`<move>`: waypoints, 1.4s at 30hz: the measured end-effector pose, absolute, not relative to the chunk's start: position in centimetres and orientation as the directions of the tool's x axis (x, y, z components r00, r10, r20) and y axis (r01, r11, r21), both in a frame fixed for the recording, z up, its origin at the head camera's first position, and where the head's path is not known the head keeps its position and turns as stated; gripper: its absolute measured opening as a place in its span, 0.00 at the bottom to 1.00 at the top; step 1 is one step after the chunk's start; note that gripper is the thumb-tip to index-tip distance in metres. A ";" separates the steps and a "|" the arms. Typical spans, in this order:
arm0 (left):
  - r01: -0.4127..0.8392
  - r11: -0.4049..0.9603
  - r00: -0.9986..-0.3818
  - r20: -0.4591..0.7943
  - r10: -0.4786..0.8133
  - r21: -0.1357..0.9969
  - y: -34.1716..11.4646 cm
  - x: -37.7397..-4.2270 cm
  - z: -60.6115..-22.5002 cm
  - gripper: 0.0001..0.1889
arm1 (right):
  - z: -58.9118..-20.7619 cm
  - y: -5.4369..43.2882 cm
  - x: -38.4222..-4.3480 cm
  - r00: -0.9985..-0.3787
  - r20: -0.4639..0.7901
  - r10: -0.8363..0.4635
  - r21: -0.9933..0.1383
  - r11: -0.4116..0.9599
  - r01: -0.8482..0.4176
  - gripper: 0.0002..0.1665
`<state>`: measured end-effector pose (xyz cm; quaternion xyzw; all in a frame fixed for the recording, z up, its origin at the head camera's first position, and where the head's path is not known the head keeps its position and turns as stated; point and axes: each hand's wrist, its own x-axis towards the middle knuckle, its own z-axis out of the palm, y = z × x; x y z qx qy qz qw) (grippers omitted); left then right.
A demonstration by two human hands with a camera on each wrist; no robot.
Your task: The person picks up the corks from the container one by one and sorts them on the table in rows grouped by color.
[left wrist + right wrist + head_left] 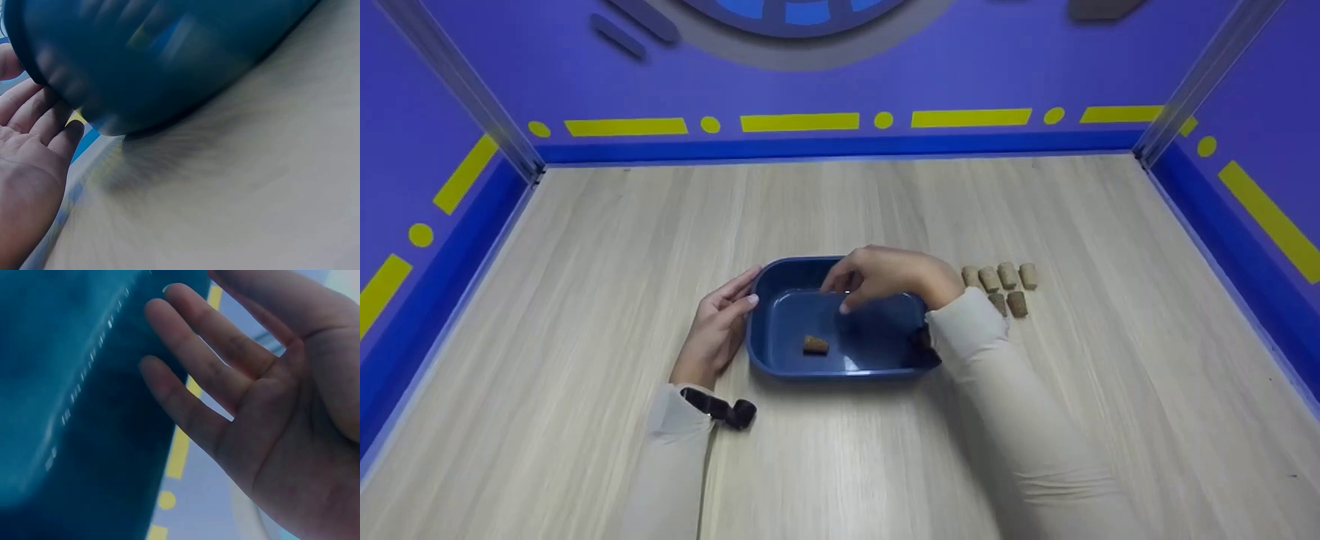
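Observation:
A dark blue tray [844, 372] with rounded corners stands in the middle of the table. One brown cork [815, 345] lies on its floor toward the front left. My left hand [718, 330] holds the tray's left side, thumb at the rim and fingers along the outer wall; the left wrist view shows those fingers [42, 112] against the wall. Over the tray's back half hovers my right hand [885, 274], fingers loosely bent and spread from the thumb. In the right wrist view, its fingers [208, 371] are apart, with nothing showing between them.
Right of the tray, several corks stand in two rows, a lighter back row [1007, 275] and a darker front row [1017, 304] partly covered by my right wrist. Blue walls [840, 82] with yellow marks enclose the wooden table [585, 300] at the back and sides.

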<state>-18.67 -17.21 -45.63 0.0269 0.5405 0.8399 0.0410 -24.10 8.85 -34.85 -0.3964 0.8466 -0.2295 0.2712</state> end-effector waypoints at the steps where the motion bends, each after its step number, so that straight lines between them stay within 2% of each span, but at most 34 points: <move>1: -0.040 -0.413 -0.995 0.003 0.102 0.910 -17.2 -18.7 -45.6 0.28 | -35.0 8.5 -24.1 -0.530 -0.289 -0.797 -0.605 0.581 -0.545 0.24; 7: -0.046 -0.422 -0.995 -0.003 0.102 0.905 -17.1 -18.8 -45.6 0.28 | -36.2 6.5 -24.1 -0.498 -0.366 -0.786 -0.585 0.611 -0.534 0.25; 18: -0.037 -0.428 -0.995 0.008 0.103 0.903 -16.9 -19.1 -45.6 0.29 | -37.9 4.6 -23.8 -0.487 -0.456 -0.745 -0.585 0.663 -0.467 0.24; 30: -0.044 -0.430 -0.996 -0.007 0.089 0.902 -17.1 -18.8 -45.5 0.28 | -38.7 4.0 -23.4 -0.492 -0.460 -0.739 -0.579 0.670 -0.465 0.21; 38: -0.033 -0.433 -0.996 0.009 0.094 0.901 -17.2 -18.6 -45.6 0.27 | -38.4 4.7 -23.6 -0.477 -0.416 -0.774 -0.626 0.624 -0.467 0.15; 42: -0.026 -0.431 -0.995 0.018 0.097 0.902 -17.2 -18.7 -45.7 0.28 | -37.8 5.4 -23.9 -0.479 -0.386 -0.788 -0.682 0.594 -0.428 0.14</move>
